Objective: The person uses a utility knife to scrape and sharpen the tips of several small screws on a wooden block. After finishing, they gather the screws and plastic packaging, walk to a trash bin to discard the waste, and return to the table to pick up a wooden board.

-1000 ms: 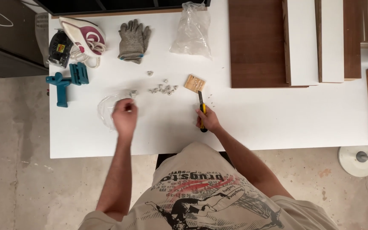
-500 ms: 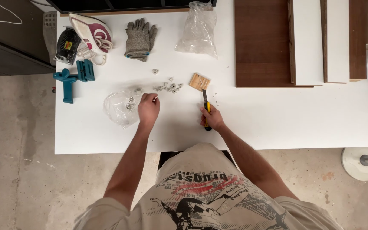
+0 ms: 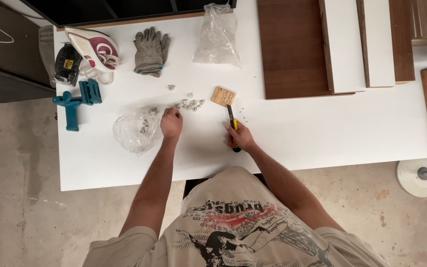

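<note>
Left hand (image 3: 171,122) moved to loose fittings (image 3: 190,104), fingers curled; clear bag (image 3: 133,131) holds few; right hand (image 3: 240,137) clamps screwdriver (image 3: 233,124)

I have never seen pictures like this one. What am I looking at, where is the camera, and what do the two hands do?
There is no machine here: a person works with bare hands. The one camera sits on the person's head and looks down at a white table. The right hand holds a yellow-and-black handled tool whose tip touches a small pale wooden block. The left hand rests by a heap of small white plastic fittings, next to a clear plastic bag. Farther off lie grey knitted gloves, a teal clamp and brown and white boards.
</note>
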